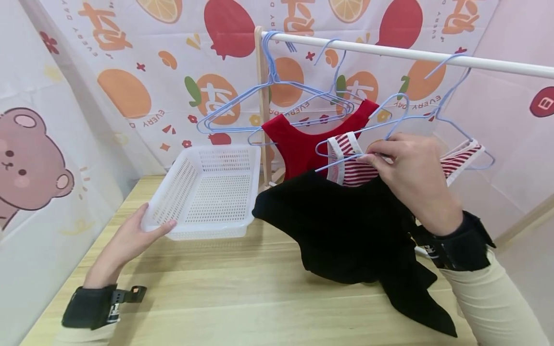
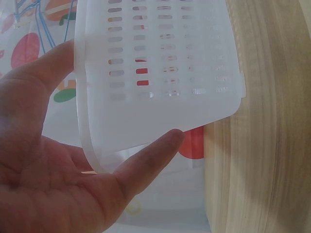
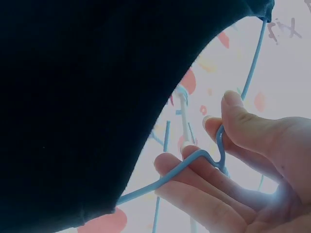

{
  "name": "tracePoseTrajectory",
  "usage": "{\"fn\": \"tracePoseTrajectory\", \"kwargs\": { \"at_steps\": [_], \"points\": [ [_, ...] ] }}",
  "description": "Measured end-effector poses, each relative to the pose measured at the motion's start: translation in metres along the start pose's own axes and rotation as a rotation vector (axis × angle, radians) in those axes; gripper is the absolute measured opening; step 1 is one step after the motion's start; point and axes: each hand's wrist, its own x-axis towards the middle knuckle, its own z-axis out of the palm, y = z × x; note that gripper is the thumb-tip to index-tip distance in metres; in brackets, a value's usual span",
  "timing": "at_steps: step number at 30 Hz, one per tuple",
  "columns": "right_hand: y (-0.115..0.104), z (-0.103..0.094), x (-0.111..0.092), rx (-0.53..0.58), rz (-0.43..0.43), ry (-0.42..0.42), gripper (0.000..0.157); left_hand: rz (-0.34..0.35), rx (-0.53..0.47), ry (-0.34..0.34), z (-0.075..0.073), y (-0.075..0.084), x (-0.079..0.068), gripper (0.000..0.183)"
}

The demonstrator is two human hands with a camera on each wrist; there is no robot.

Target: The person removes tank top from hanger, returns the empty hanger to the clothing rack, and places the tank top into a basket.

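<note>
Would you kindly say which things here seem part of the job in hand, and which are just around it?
Likely job: black garment; blue hanger in right hand; white basket in left hand.
Just nearby: red garment; striped garment; other hangers; patterned backdrop.

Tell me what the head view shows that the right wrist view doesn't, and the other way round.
Only the head view: the left grip holding a corner of the white basket, the wooden tabletop and the black wrist straps.

Only the right wrist view: both arms of the held blue hanger entering the black garment, and the bend at its neck.

Both: the right grip on that hanger, the black garment and the printed backdrop.
</note>
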Motion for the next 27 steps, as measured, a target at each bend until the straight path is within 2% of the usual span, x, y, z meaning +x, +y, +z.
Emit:
{"fn": "tracePoseTrajectory", "kwargs": {
  "at_steps": [5,9,15,27],
  "points": [
    [-0.002,0.008,-0.006,0.017,-0.012,-0.063,0.018,-0.009,0.005,-0.003,0.001,-0.001,0.0,0.111],
    [-0.002,0.014,-0.012,0.029,0.013,-0.106,0.02,-0.01,-0.004,-0.006,0.001,0.0,0.0,0.111],
    [-0.003,0.021,-0.02,-0.008,0.065,-0.152,0.023,-0.028,-0.01,-0.015,0.001,0.001,-0.001,0.113],
    [-0.008,0.034,-0.032,-0.082,0.075,-0.232,0.028,-0.01,0.003,0.002,0.001,-0.002,0.002,0.109]
  ]
}}
